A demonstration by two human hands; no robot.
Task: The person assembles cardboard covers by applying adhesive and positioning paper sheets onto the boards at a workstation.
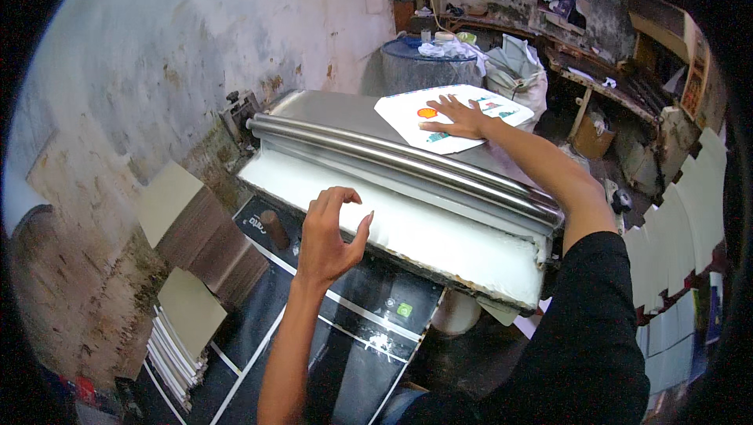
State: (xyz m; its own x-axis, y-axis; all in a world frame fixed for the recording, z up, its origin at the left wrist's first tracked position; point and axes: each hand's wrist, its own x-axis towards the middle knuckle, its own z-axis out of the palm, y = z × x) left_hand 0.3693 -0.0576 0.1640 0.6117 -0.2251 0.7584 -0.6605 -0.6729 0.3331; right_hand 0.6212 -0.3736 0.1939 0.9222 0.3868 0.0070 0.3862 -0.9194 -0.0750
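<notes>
Right-hand grip (461, 118): palm down, fingers spread on the printed sheet (406, 114), pressing rather than clasping; lopsided pressure could skew or crease it.
Left-hand grip (325, 235): thumb and fingers apart, nothing between them; poised by the near edge of the white trough (439, 243), where a low dip could smear the skin and later mark the print.
Printed sheet: coloured marks face up, on the metal plate (321, 109) behind the steel rollers (400, 164); near edge just beside them, contact unclear from where I stand; dragged askew, it could wrinkle.
Steel rollers: polished; whether turning, I cannot tell; if so, straying fingers might be nipped.
White trough: pale, wet-looking filling; a knock could slop it over.
Dark worktop (251, 315): carries a brown cylinder (273, 230), liable to topple if bumped.
Board stacks (208, 241): far left, edges uneven; a brush could spread them.
</notes>
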